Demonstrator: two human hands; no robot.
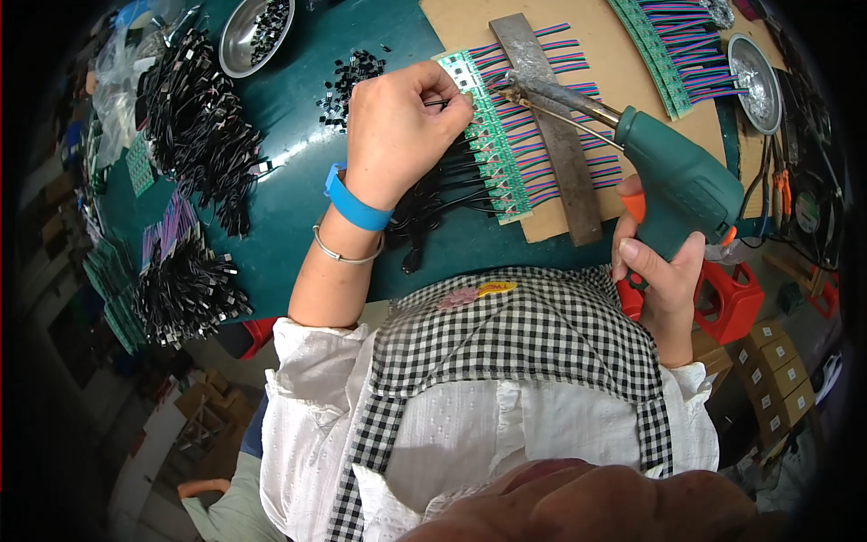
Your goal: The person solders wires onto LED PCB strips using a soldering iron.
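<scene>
My left hand (pixel 397 126) is closed, thumb and forefinger pinching a thin black cable at the left edge of a green circuit board panel (pixel 497 167). Several black cables (pixel 461 181) run from that edge toward the table's front. Multicoloured flat wires (pixel 546 190) stick out on the panel's other side, with a flat metal bar (pixel 564 163) lying across them. In my right hand (pixel 664 271) is a green soldering gun (pixel 677 167) with an orange trigger. Its tip reaches over the wires, close to the panel's right edge; whether it touches is unclear.
Cardboard (pixel 465 27) lies under the work. Loose black parts (pixel 348 81), a metal bowl (pixel 229 56) and black cable bundles (pixel 194 135) occupy the left. A second board panel (pixel 646 59), a metal dish (pixel 766 99) and orange-handled pliers (pixel 782 190) are at right. Red stools (pixel 731 298) stand below.
</scene>
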